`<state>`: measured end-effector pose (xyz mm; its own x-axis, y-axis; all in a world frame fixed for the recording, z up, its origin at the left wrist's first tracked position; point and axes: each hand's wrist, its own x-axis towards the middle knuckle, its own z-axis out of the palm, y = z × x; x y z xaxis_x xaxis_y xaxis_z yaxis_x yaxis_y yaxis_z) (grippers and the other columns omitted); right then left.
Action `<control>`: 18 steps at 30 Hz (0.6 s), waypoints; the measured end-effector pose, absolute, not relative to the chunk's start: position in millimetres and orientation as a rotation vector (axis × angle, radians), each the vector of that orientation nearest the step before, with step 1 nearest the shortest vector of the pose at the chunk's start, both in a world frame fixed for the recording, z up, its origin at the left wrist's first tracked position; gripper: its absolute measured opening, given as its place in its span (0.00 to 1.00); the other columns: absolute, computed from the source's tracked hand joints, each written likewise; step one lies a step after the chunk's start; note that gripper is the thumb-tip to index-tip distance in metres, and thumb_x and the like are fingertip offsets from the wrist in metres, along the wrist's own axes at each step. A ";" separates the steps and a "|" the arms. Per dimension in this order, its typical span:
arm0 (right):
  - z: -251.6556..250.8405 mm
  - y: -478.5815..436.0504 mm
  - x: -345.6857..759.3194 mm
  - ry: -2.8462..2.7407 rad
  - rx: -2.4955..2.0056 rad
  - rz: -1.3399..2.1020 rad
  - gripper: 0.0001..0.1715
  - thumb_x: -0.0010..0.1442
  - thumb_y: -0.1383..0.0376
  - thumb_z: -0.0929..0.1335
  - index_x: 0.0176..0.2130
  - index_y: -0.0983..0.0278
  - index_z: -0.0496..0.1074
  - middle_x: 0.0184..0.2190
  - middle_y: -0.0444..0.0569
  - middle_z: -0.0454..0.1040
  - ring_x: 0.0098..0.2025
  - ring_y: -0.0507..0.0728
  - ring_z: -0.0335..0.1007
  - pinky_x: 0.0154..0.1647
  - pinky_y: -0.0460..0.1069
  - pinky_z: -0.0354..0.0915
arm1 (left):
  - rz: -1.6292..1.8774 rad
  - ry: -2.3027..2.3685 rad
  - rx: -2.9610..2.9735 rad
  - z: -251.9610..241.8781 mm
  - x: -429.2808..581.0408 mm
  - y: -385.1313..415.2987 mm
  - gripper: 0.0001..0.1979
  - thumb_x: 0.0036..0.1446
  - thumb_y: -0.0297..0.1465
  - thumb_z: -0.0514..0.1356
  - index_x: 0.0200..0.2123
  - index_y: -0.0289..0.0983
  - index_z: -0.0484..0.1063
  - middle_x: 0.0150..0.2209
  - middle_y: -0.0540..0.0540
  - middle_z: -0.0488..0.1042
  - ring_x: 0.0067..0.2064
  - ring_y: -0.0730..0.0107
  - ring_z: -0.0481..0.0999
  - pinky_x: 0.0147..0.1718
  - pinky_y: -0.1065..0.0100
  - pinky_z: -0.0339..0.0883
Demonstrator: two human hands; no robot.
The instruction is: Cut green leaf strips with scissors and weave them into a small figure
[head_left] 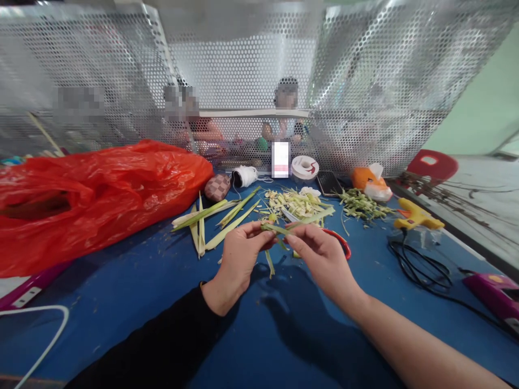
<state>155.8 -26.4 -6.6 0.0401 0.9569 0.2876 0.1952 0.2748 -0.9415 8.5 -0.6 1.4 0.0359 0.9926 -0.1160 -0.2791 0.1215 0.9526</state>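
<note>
black sleeve (162, 336), bare right forearm (409, 336)

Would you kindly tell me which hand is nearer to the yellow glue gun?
Right: the right hand is left of the yellow glue gun; the left hand is farther left, on the right hand's far side from it.

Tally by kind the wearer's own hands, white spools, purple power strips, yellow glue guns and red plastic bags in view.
Hands (left hand, right hand): 2
White spools: 2
Purple power strips: 2
Yellow glue gun: 1
Red plastic bag: 1
Total: 8
</note>
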 end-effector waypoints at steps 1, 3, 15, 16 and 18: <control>-7.7 -26.0 156.1 -1.409 -1.161 0.835 0.10 0.59 0.58 0.68 0.30 0.62 0.73 0.36 0.49 0.74 0.39 0.58 0.68 0.39 0.51 0.62 | 1.241 1.046 0.916 1.9 8.4 -0.4 0.10 0.41 0.26 0.69 0.31 0.33 0.79 0.30 0.46 0.80 0.29 0.72 0.77 0.36 0.68 0.73; -10.2 -25.2 156.1 -1.409 -1.174 0.831 0.10 0.59 0.60 0.68 0.28 0.62 0.73 0.32 0.48 0.73 0.35 0.56 0.66 0.36 0.51 0.61 | 1.245 1.051 0.905 1.8 9.0 -0.6 0.11 0.41 0.25 0.68 0.33 0.33 0.79 0.29 0.47 0.80 0.29 0.73 0.77 0.35 0.69 0.73; -19.5 -23.5 152.8 -1.412 -1.246 0.677 0.13 0.57 0.61 0.69 0.22 0.61 0.72 0.29 0.48 0.70 0.44 0.61 0.67 0.41 0.52 0.62 | 1.192 0.983 0.791 -8.5 16.8 -5.8 0.12 0.41 0.25 0.70 0.33 0.33 0.78 0.29 0.47 0.80 0.29 0.73 0.78 0.36 0.71 0.73; -19.7 -23.2 152.7 -1.417 -1.243 0.683 0.13 0.57 0.61 0.69 0.22 0.60 0.72 0.29 0.48 0.70 0.44 0.61 0.67 0.42 0.53 0.62 | 1.181 0.984 0.830 -9.2 17.3 -6.0 0.12 0.41 0.26 0.69 0.33 0.33 0.79 0.29 0.47 0.80 0.30 0.73 0.78 0.36 0.71 0.73; -18.9 -22.8 152.7 -1.429 -1.240 0.692 0.13 0.57 0.62 0.69 0.22 0.60 0.72 0.29 0.47 0.70 0.44 0.61 0.68 0.43 0.53 0.62 | 1.166 0.989 0.912 -10.8 18.3 -6.4 0.11 0.42 0.26 0.69 0.33 0.34 0.79 0.29 0.48 0.80 0.31 0.72 0.78 0.37 0.70 0.72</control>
